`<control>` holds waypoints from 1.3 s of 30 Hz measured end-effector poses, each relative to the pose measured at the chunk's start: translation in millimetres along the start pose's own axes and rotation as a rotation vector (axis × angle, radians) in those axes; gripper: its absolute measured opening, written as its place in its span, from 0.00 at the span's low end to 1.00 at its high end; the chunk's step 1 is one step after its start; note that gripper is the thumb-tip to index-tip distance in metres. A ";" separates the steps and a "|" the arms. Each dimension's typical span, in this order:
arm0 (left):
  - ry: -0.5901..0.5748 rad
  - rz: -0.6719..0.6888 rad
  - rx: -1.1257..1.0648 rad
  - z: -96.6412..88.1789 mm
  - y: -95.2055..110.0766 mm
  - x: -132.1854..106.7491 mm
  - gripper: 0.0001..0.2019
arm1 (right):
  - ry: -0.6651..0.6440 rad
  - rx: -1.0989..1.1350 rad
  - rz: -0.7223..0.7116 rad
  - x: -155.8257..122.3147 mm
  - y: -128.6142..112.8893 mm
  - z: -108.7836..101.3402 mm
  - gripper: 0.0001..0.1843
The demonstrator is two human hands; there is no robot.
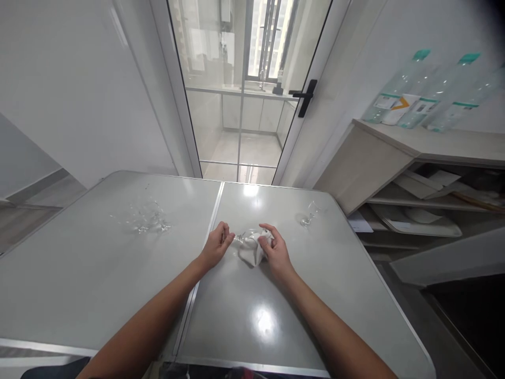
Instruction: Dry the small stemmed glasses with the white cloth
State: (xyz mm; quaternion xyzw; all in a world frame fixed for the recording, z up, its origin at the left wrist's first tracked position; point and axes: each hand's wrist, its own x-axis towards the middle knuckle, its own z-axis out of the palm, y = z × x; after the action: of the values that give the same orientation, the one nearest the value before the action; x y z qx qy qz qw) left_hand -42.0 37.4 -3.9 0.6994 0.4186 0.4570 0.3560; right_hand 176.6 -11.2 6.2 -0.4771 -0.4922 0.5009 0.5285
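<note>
Over the middle of the table, a clear stemmed glass (249,233) lies sideways between my hands. My left hand (216,245) is closed around its stem and foot end. At the bowl end, my right hand (276,250) grips a white cloth (251,254) that is pressed against the glass and hangs below it. Part of the bowl is hidden by the cloth and fingers. Several clear glasses (152,218) are grouped on the left half of the table, hard to tell apart. Another clear stemmed glass (310,215) is on the right, beyond my right hand.
The grey folding table (130,284) has a metal seam down its middle. Behind it stands a glass door (240,105) with a black handle (303,98). At right, a wooden shelf (379,152) carries several plastic bottles (426,97) and holds papers and trays.
</note>
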 end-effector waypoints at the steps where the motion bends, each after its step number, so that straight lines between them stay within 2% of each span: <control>1: -0.007 -0.033 -0.024 0.7 -1.6 0.4 0.14 | -0.036 -0.055 -0.042 0.6 0.1 -1.5 0.27; 4: -0.030 -0.201 -0.241 1.6 -8.7 2.9 0.15 | -0.201 -0.374 -0.318 1.2 2.1 -7.2 0.24; 6: -0.066 -0.306 -0.407 0.7 -13.5 4.8 0.17 | -0.388 -0.584 -0.544 2.4 2.7 -11.9 0.21; 8: -0.108 -0.359 -0.498 -0.7 -16.9 6.2 0.19 | -0.543 -0.731 -0.721 4.5 2.6 -16.5 0.24; 10: -0.138 -0.373 -0.513 -1.6 -17.7 6.5 0.20 | -0.522 -0.772 -0.795 5.5 2.7 -18.7 0.24; 11: -0.143 -0.370 -0.504 -1.9 -17.0 6.3 0.19 | -0.457 -0.740 -0.790 5.2 2.9 -18.3 0.23; 13: -0.122 -0.321 -0.439 -2.1 -13.3 5.4 0.18 | -0.272 -0.580 -0.681 3.0 3.2 -14.2 0.17; 15: -0.073 -0.213 -0.305 -2.4 -7.5 4.4 0.15 | -0.086 -0.345 -0.409 0.9 2.4 -7.4 0.12; 17: -0.036 -0.075 -0.129 -2.8 -1.2 3.7 0.12 | 0.012 -0.109 -0.176 1.1 0.8 -1.4 0.17; 19: -0.044 0.065 0.022 -2.6 3.4 3.5 0.10 | 0.090 0.079 -0.028 3.9 -0.6 1.4 0.22; 23: -0.133 0.259 0.187 1.1 3.0 4.0 0.03 | 0.210 0.192 0.078 9.8 -1.0 -1.1 0.27; 26: -0.167 0.301 0.266 5.3 -3.1 4.0 0.06 | 0.215 0.146 0.039 8.7 -3.0 -2.6 0.26; 30: -0.178 0.302 0.318 5.6 -9.0 2.1 0.06 | 0.148 -0.013 -0.053 3.3 -9.1 -5.3 0.23; 32: -0.150 0.293 0.250 1.9 -9.1 0.8 0.06 | 0.060 -0.202 -0.181 2.7 -11.0 -10.8 0.22; 36: -0.156 0.208 0.062 -7.9 -4.9 0.8 0.06 | -0.210 -0.554 -0.559 8.2 -8.7 -27.0 0.20; 38: -0.187 0.153 0.040 -9.9 -1.8 2.7 0.07 | -0.275 -0.604 -0.655 10.4 -7.0 -31.9 0.19; 39: -0.190 0.132 0.041 -9.8 -0.2 3.9 0.07 | -0.265 -0.592 -0.651 10.5 -6.7 -32.4 0.18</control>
State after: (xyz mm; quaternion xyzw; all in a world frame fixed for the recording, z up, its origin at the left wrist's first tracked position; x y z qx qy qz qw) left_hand -50.4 42.1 0.4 0.7728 0.3452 0.4024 0.3488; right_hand 209.5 -1.4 11.4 -0.3599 -0.8017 0.2034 0.4317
